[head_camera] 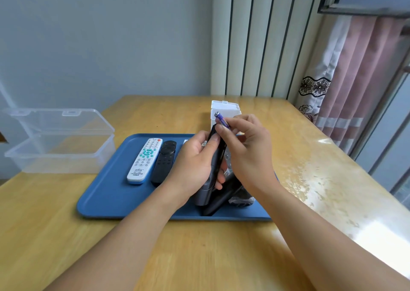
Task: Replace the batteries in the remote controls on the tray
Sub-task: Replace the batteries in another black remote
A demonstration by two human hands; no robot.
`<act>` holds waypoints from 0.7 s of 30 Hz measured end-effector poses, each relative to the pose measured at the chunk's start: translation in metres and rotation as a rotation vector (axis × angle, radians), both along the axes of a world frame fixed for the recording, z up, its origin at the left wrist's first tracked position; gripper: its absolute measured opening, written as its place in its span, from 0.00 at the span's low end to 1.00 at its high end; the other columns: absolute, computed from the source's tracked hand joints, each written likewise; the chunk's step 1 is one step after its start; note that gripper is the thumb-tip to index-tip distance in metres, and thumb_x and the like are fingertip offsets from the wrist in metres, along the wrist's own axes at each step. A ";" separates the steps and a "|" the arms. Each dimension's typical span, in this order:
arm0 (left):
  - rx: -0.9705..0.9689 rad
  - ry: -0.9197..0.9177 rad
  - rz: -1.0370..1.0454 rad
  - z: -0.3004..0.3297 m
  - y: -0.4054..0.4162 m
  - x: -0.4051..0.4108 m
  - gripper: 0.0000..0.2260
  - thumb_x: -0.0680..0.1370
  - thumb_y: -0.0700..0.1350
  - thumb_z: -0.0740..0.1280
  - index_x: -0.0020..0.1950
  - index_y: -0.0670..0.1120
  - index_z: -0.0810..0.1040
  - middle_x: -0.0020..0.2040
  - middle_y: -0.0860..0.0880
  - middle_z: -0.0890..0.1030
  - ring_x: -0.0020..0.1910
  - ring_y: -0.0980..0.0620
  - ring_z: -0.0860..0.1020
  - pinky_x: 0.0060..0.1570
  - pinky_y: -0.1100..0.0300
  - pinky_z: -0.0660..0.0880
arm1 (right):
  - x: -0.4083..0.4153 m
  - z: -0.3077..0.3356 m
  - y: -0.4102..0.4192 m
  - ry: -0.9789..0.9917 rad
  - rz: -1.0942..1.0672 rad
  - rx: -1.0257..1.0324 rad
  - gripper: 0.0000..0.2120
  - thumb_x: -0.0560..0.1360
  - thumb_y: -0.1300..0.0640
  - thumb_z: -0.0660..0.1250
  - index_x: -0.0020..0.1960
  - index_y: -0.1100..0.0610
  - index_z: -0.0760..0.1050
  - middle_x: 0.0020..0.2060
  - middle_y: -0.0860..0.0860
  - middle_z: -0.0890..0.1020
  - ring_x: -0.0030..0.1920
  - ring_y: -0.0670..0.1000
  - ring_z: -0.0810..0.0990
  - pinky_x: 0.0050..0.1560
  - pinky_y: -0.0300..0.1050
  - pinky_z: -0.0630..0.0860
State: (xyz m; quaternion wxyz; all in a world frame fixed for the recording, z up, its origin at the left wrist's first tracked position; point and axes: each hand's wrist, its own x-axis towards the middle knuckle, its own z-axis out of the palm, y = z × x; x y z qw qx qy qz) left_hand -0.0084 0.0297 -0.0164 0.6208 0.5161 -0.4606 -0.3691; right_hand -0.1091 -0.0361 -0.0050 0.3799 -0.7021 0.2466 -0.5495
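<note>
Above tray (106, 193), battery (221, 120) (purple, seemingly) tilts up-left.

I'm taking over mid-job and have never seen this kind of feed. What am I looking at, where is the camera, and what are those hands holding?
There is no machine here: a person works with bare hands, and the single picture comes from a wide-angle camera on their head, looking forward and down.

The left hand holds a dark remote raised above a blue tray. The right hand pinches a purple battery at the remote's top end.

On the tray lie a white remote and a black remote side by side, with more dark items under the hands that are partly hidden. The tray sits on a wooden table, with a clear open box to its left and a small white box behind the hands.
</note>
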 end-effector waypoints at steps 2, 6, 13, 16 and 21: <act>0.025 0.017 0.015 0.000 0.000 0.003 0.12 0.85 0.52 0.60 0.48 0.44 0.71 0.33 0.41 0.77 0.25 0.45 0.74 0.25 0.57 0.73 | 0.001 -0.001 -0.003 -0.027 0.047 0.089 0.08 0.80 0.56 0.69 0.47 0.60 0.83 0.40 0.55 0.78 0.35 0.55 0.79 0.38 0.48 0.79; 0.048 0.033 -0.005 0.001 0.001 0.007 0.12 0.86 0.51 0.59 0.48 0.44 0.69 0.33 0.43 0.77 0.26 0.46 0.74 0.25 0.58 0.73 | -0.001 -0.001 -0.011 -0.161 0.143 0.344 0.09 0.82 0.56 0.65 0.49 0.56 0.83 0.32 0.49 0.74 0.34 0.48 0.71 0.39 0.42 0.71; 0.038 0.031 -0.024 0.001 0.002 0.007 0.12 0.86 0.50 0.57 0.52 0.42 0.70 0.34 0.44 0.77 0.25 0.48 0.72 0.24 0.59 0.72 | -0.003 0.000 -0.021 0.058 0.167 0.130 0.16 0.84 0.62 0.58 0.66 0.48 0.75 0.31 0.52 0.72 0.33 0.49 0.69 0.36 0.42 0.70; 0.045 0.015 -0.029 0.001 0.002 0.006 0.12 0.87 0.50 0.57 0.52 0.42 0.70 0.33 0.45 0.76 0.24 0.48 0.72 0.23 0.59 0.71 | -0.006 0.000 -0.022 0.123 0.104 0.043 0.08 0.82 0.60 0.63 0.56 0.48 0.76 0.28 0.52 0.71 0.30 0.50 0.68 0.33 0.44 0.67; 0.038 -0.149 0.005 0.000 0.002 0.003 0.12 0.87 0.49 0.56 0.47 0.45 0.68 0.33 0.43 0.77 0.24 0.46 0.72 0.24 0.58 0.72 | -0.012 0.005 -0.025 -0.016 0.206 0.320 0.05 0.78 0.58 0.71 0.51 0.58 0.77 0.26 0.52 0.74 0.26 0.48 0.69 0.27 0.39 0.67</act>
